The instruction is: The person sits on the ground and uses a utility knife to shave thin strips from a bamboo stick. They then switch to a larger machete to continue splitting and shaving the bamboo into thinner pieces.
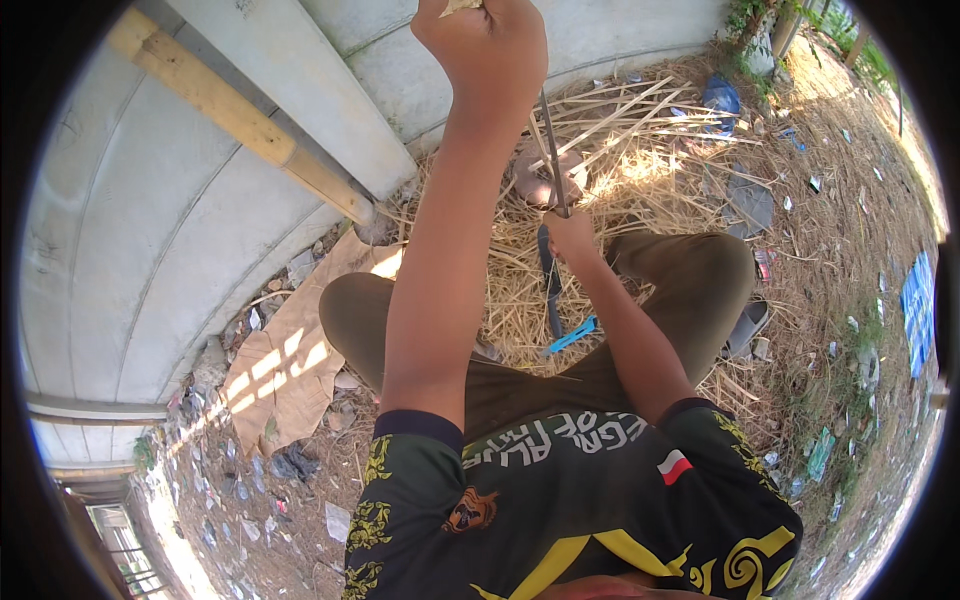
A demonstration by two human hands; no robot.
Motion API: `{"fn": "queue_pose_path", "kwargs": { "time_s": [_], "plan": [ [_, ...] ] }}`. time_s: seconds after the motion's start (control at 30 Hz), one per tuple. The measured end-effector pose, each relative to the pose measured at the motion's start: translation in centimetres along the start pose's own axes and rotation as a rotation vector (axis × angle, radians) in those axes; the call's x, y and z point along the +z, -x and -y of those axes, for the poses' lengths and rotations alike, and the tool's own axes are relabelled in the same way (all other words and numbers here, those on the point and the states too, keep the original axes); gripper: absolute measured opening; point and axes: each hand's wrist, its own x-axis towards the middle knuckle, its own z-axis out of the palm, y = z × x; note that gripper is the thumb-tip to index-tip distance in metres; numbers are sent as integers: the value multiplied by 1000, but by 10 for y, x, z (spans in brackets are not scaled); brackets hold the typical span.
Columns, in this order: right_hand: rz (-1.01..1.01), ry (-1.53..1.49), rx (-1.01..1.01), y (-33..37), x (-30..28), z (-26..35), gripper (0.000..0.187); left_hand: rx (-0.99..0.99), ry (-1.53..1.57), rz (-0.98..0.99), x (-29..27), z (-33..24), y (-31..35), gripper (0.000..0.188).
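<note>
The right hand [571,238] is curled tight around the lower end of a dark slender rod [553,150], which slants up above the pale split strips [640,115] and behind the left forearm [440,240]. The left hand [490,35], raised and bent at the wrist, is cut by the upper edge, so its grip cannot be told. A blue utility knife [572,335] lies between the legs.
</note>
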Motion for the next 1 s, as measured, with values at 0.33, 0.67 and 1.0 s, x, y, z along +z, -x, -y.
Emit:
{"fn": "queue_pose_path", "kwargs": {
  "time_s": [0.33,0.67,1.0],
  "plan": [
    [6,141,27,2,-8,8,27,-126,126,-15,0,4,-6,35],
    [-59,302,-390,17,-4,35,44,-278,387,143,9,-1,-8,39],
    [-108,255,-66,-26,3,-12,40,-564,722,168,15,-14,-14,37]
  ]
}}
